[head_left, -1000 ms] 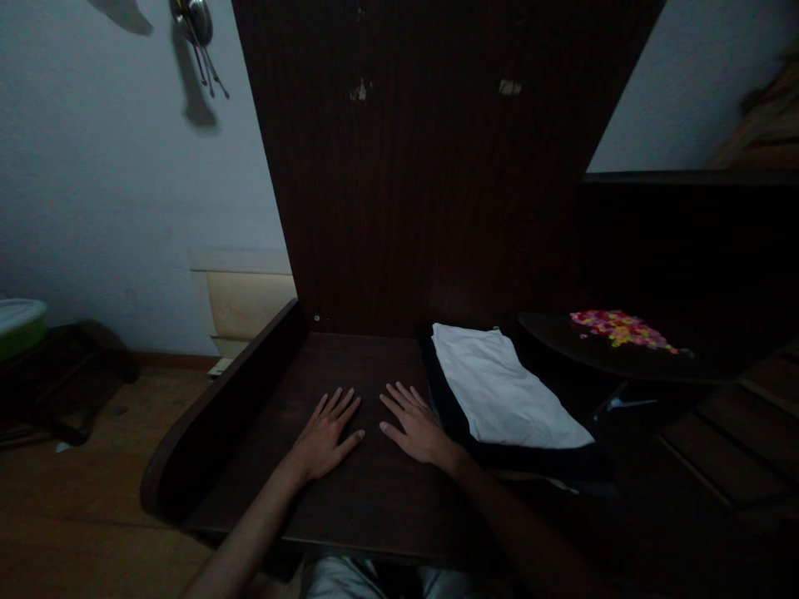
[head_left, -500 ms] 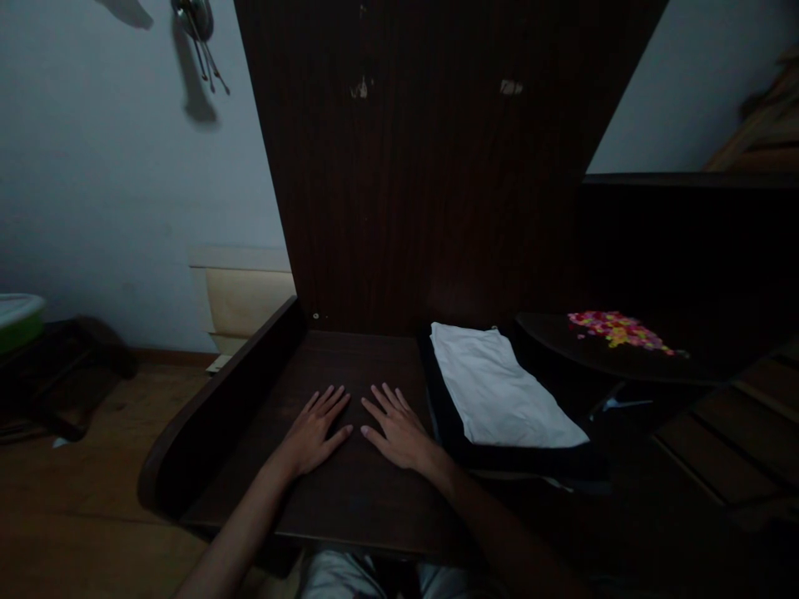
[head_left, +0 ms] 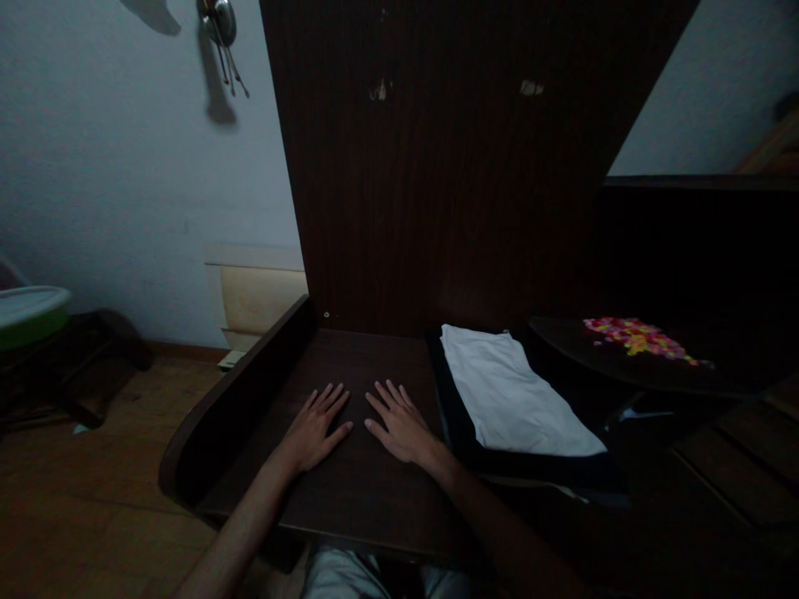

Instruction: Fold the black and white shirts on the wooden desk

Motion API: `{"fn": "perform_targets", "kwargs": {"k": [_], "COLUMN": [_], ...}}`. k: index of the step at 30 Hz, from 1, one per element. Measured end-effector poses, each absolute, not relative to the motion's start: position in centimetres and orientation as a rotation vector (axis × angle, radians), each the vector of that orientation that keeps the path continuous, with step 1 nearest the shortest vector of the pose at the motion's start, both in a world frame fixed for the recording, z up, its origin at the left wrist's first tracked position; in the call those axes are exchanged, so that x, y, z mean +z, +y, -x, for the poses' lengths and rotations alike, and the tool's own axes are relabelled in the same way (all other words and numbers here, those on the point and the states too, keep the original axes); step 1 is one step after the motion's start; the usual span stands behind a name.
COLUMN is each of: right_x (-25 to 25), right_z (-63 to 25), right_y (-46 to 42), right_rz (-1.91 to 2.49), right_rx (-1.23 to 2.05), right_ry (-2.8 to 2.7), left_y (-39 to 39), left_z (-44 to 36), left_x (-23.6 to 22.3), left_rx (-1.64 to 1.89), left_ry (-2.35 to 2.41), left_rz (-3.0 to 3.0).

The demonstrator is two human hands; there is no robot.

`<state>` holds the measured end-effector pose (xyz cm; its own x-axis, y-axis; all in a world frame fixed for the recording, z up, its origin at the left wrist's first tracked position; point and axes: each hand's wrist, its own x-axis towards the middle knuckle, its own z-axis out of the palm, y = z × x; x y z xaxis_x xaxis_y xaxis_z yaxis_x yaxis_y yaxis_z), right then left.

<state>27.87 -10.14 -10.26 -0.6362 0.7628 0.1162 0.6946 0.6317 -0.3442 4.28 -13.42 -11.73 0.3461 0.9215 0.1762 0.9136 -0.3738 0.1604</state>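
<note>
My left hand [head_left: 314,430] lies palm down on the dark wooden desk top [head_left: 368,499], fingers spread and holding nothing. Beside it, my right hand [head_left: 398,424] also rests flat there with its fingers apart. A small gap separates the two thumbs. Just right of my right hand, a folded white cloth [head_left: 518,391] lies on top of a dark folded cloth [head_left: 453,408]. Neither hand touches the cloths.
A raised side board [head_left: 237,408] borders the desk on the left, and a tall dark panel [head_left: 437,208] stands behind. To the right, small pink, red and yellow pieces [head_left: 640,337] lie on a dark curved shelf [head_left: 562,341]. A green-and-white tub [head_left: 34,316] is far left.
The whole view has shifted slightly, so the desk, cloths and wall appear a little farther right. Both hands stay flat on the desk, with little visible movement.
</note>
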Motion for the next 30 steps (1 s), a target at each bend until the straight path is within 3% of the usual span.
{"fn": "perform_targets", "kwargs": {"k": [30], "right_x": [-10.2], "right_z": [-27.2], "right_y": [-9.3], "right_rz": [1.138], "right_rx": [0.363], "right_ry": [-2.607], "left_y": [-13.2], "left_z": [-3.9], "left_x": [-12.0], "left_rx": [0.411], "left_ry": [1.823], "left_rz": [-2.521]}}
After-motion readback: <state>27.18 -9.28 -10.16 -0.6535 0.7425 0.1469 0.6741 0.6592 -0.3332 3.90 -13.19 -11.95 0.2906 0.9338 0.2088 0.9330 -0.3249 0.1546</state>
